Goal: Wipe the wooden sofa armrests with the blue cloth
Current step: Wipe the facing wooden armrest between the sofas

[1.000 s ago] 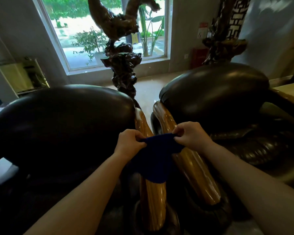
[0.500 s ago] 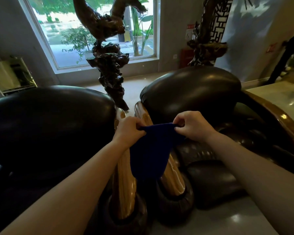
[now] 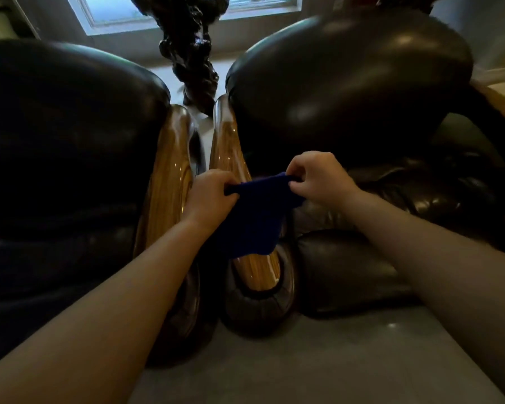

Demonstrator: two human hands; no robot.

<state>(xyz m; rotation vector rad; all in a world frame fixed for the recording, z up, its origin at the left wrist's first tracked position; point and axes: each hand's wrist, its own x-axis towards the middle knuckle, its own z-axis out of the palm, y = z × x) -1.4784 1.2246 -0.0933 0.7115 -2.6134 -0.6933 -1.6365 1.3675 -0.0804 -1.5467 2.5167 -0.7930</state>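
A dark blue cloth (image 3: pixel 254 217) hangs stretched between my two hands. My left hand (image 3: pixel 209 196) pinches its left top corner and my right hand (image 3: pixel 318 177) pinches its right top corner. The cloth drapes in front of the right wooden armrest (image 3: pixel 228 141), a glossy golden-brown curved rail whose lower end (image 3: pixel 258 272) shows below the cloth. A second wooden armrest (image 3: pixel 169 170) runs parallel just to the left, partly behind my left hand. Whether the cloth touches the wood is not clear.
Two dark leather sofas flank the armrests, one on the left (image 3: pixel 64 141) and one on the right (image 3: pixel 353 83). A dark carved wooden sculpture (image 3: pixel 193 53) stands behind the gap, under a window (image 3: pixel 123 10). Grey floor (image 3: pixel 303 360) lies in front.
The view has tilted down and closer to the armrests. Both hands still hold the cloth's top corners; the cloth now hangs over the right armrest's middle.
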